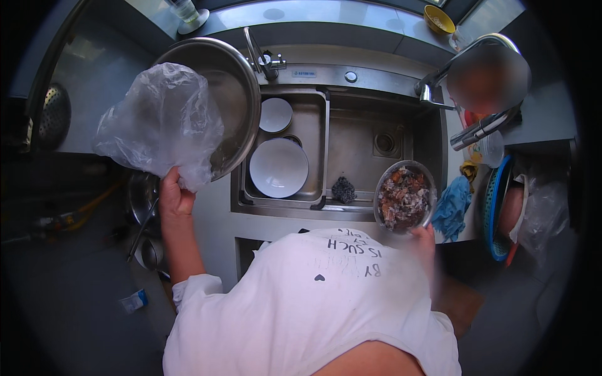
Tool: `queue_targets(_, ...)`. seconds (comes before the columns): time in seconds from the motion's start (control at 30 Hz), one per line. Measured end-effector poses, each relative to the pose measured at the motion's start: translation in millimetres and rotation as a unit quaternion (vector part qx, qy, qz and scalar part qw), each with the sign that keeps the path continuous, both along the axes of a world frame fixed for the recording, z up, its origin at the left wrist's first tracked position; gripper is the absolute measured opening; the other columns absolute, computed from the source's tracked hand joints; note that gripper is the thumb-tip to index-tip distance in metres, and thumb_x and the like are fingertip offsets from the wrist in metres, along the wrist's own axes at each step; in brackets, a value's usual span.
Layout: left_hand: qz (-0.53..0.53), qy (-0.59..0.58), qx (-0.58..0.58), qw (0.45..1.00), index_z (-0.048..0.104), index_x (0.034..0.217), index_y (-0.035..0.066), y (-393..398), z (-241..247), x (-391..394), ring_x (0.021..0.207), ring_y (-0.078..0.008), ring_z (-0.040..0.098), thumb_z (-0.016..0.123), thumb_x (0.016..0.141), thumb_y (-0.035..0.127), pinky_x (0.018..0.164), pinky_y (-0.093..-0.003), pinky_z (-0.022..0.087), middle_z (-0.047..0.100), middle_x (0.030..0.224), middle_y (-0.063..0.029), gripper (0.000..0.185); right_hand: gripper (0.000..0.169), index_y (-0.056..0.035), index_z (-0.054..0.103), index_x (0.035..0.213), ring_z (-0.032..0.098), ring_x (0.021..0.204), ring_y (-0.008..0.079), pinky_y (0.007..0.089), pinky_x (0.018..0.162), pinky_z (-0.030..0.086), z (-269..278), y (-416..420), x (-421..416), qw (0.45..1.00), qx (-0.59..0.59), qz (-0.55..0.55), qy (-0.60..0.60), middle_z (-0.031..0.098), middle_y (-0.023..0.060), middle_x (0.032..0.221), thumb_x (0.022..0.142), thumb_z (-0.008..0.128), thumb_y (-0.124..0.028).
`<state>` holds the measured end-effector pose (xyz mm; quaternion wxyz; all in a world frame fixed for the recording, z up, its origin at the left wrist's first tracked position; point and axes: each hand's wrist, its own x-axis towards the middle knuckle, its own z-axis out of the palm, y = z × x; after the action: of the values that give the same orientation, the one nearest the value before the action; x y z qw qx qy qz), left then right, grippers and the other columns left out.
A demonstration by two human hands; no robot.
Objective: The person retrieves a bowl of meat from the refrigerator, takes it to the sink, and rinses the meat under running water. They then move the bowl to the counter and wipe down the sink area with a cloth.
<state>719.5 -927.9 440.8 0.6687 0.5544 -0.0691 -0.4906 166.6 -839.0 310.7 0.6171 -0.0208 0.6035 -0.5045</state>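
Note:
My left hand (177,193) grips the gathered end of a clear plastic bag (162,117), which spreads over part of a large round steel basin (233,103) left of the sink. At the front right of the sink, my right hand (425,237) holds the rim of a metal bowl (405,197). Chunks of reddish-brown food with whitish, frosty-looking bits (404,197) fill this bowl. My right fingers are partly hidden beneath it. A black steel-wool scourer (344,190) lies in the sink, left of the bowl.
Two white bowls (279,168) sit in the left sink compartment. A faucet (263,61) rises behind it; a larger curved metal faucet (484,129) stands at the right. A blue cloth (452,207) hangs over the counter's right edge, near a blue basket (494,211). Steel cookware (141,197) stands lower left.

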Motion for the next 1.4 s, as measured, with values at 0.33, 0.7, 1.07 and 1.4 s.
queue_targets(0.33,-0.073,-0.025,0.098,0.992,0.048,0.121,0.000,39,4,-77,0.101,-0.0239,0.058,0.051,0.080,-0.003,0.085,-0.0387,0.050,0.058,0.113,-0.0093,0.041,0.060,-0.0061,0.044,0.123,0.055,0.105,0.0305,0.0485,0.086,0.049,-5,10,8,0.997,-0.017,-0.037,-0.065,0.054,0.0125,0.117,0.065,0.044,0.010)
queue_targets(0.7,-0.224,-0.059,0.196,0.953,0.050,0.114,-0.006,-8,-37,-169,0.082,-0.0236,0.062,0.053,0.078,0.002,0.062,-0.0377,0.054,0.059,0.098,-0.0118,0.037,0.060,-0.0056,0.045,0.122,0.055,0.105,0.0298,0.0474,0.086,0.049,-3,20,-15,0.997,-0.008,-0.067,-0.044,0.054,0.0125,0.117,0.064,0.045,0.010)
queue_targets(1.07,-0.254,-0.656,-0.114,0.702,0.032,0.135,-0.007,-72,-91,-228,0.098,-0.0402,0.059,0.062,0.069,0.000,0.082,-0.0387,0.049,0.051,0.120,-0.0270,0.073,0.063,-0.0049,0.043,0.126,0.053,0.110,0.0306,0.0486,0.091,0.046,-2,23,-31,0.997,-0.019,-0.063,-0.045,0.052,0.0136,0.121,0.066,0.044,0.011)
queue_targets(1.4,-0.166,-0.765,-0.283,0.554,0.041,0.132,-0.001,-93,-87,-236,0.099,-0.0417,0.059,0.065,0.071,0.007,0.073,-0.0383,0.054,0.048,0.121,-0.0320,0.066,0.064,-0.0050,0.041,0.130,0.051,0.112,0.0306,0.0462,0.096,0.042,-9,34,-41,0.998,0.043,-0.036,-0.012,0.051,0.0138,0.124,0.067,0.041,0.012)
